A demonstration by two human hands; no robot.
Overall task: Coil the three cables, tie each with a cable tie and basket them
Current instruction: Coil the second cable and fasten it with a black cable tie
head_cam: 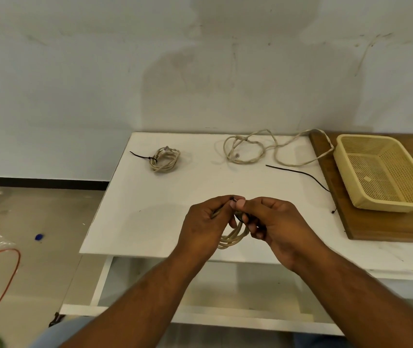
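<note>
At lower centre, the left hand [206, 222] and right hand [267, 222] pinched a black tie [233, 198] around a coil [233, 237]. The cable looked light and springy, best gripped across all loops beside the tie.

The surface [165, 217] looks like smooth, matt white laminate. Beside it lies a wooden board [389, 227] with brown grain and a dull finish. The basket [351, 156] is pale yellow perforated plastic, faintly shiny. The loose cable [250, 160] has a cream, rubbery matt sheath; the cable tie [298, 172] is thin black plastic.
</note>
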